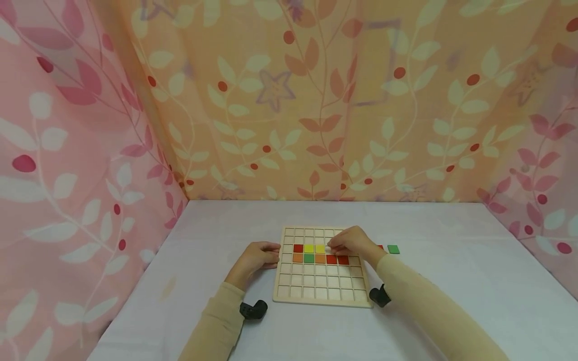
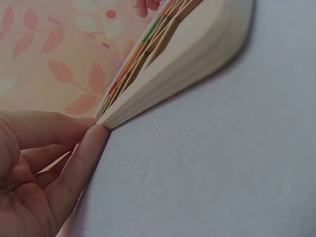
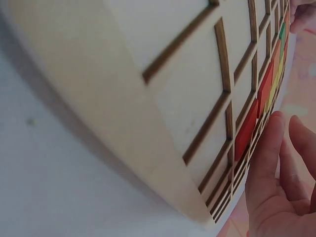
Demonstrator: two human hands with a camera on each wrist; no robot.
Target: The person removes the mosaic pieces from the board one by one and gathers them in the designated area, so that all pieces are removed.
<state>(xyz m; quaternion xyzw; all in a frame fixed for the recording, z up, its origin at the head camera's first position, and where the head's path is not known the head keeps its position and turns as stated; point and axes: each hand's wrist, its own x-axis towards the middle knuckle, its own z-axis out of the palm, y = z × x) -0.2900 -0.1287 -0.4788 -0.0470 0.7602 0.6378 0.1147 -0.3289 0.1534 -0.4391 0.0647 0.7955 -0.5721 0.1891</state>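
A square wooden grid board (image 1: 322, 303) lies on the table. Across two neighbouring rows it carries coloured square tiles: a red tile (image 1: 298, 248) and two yellow tiles in one, orange, green and red tiles in the other. My left hand (image 1: 253, 260) is at the board's left edge, its thumb and fingertips touching the side. Over the far right part of the board is my right hand (image 1: 354, 243), fingertips low beside the yellow tiles. In the right wrist view, a gap shows between thumb and forefinger of the right hand (image 3: 284, 182), with no tile visible there.
Right of the board lie a green tile (image 1: 394, 249) and a red tile (image 1: 381, 247), the latter partly hidden by the right wrist. White cloth covers the table (image 1: 217, 220). Leaf-patterned curtains (image 1: 316, 125) stand behind and at both sides. Black devices (image 1: 254, 310) sit at the wrists.
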